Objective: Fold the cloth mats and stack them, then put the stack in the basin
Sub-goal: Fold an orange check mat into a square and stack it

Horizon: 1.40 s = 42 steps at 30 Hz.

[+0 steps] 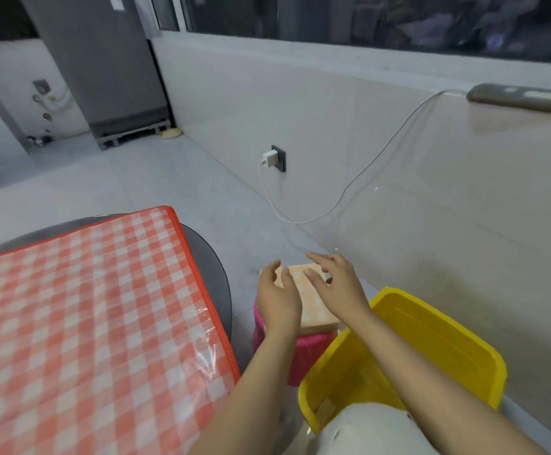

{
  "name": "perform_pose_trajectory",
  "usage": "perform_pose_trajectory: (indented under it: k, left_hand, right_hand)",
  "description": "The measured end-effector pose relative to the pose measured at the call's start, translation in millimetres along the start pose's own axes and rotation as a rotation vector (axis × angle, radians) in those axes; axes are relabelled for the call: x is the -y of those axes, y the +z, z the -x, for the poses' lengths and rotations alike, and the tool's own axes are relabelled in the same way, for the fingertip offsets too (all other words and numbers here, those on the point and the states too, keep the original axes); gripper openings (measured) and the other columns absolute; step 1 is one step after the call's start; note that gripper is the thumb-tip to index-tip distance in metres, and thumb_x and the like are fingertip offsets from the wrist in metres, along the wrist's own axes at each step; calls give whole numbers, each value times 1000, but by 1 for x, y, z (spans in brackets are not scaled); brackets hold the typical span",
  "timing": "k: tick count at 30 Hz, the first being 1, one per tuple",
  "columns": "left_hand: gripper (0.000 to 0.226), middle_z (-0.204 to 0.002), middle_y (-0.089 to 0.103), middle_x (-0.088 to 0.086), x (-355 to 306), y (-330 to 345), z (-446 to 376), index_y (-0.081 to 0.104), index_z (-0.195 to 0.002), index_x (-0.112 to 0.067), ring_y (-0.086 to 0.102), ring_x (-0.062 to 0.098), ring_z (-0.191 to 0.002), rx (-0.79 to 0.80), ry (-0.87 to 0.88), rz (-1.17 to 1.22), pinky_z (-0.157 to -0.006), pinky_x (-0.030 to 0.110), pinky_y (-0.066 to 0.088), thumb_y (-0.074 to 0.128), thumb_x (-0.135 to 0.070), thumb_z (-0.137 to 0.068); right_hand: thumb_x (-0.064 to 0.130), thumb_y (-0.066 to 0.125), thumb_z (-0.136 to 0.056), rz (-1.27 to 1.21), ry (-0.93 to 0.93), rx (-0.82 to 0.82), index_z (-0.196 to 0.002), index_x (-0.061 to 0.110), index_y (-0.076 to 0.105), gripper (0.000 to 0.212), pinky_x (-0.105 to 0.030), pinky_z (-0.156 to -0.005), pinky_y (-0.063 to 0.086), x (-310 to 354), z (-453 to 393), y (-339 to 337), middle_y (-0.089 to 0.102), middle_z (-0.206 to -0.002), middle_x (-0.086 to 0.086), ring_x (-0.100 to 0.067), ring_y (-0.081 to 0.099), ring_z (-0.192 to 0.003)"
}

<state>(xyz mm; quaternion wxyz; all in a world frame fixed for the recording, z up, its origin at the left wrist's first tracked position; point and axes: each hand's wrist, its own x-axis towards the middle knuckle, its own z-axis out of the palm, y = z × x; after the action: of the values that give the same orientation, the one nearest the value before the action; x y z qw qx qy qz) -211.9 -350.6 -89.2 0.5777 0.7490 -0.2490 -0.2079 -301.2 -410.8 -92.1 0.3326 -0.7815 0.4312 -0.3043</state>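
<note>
basin (438,326): yellow, nearest, just right of and below both hands, top open
folded mats (313,300): stacked on pink stool (303,349), under the fingers, long axis running away from the person
left hand (279,298): fingers relaxed, holding nothing, at the stack's left edge
right hand (336,287): spread, hovering over it, nearer the basin
room: checked worktop (87,316) left, wall right

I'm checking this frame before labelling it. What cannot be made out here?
- Head view: how many mats are in the folded mat stack; both hands cover much of it.
- Pink stool: mostly hidden by stack, left forearm, yellow basin.
- Basin floor: hidden by right forearm and near wall.
- Left hand, right hand: contact with the stack unclear.
</note>
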Motion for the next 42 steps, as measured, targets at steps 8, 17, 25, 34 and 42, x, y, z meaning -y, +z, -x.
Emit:
perform_pose_trajectory:
  k: [8,17,25,34,42]
  left_hand:
    - [19,-105,65,-4,-56,-135,34,60,-105,-22,64,12,-96,39,158,155,-84,26,48,45,-15,-95]
    - [25,-113,60,-15,-16,-282,88,58,-119,-26,54,-1,-99,-4,364,-455,-83,14,41,46,-26,-97]
    - [31,-112,60,-11,37,-354,109,63,-111,-28,55,8,-102,126,458,-867,-88,24,41,43,-42,-93]
    - [73,-148,34,-13,59,-379,124,47,-134,-39,31,6,-134,418,394,-919,-111,29,28,22,-72,-74]
    - [35,-135,52,-9,53,-378,134,64,-121,-29,46,9,-124,339,452,-856,-98,18,33,53,-43,-91]
  right_hand:
    - [27,55,-93,-124,-233,89,-124,30,57,31,-11,-74,40,127,49,-16,55,-109,9,-5,55,-91]
    - [31,54,-93,-88,-389,295,-121,32,59,29,-10,-74,41,189,116,56,54,-102,16,-1,55,-88]
    - [41,53,-92,123,-495,565,-125,36,55,34,-18,-88,43,194,157,103,54,-110,18,2,48,-99]
    - [53,59,-83,286,-646,697,-120,39,58,40,-15,-93,27,185,172,113,48,-119,20,2,33,-109]
    - [53,61,-82,325,-688,712,-114,38,64,35,-17,-95,28,185,175,111,49,-118,22,2,34,-111]
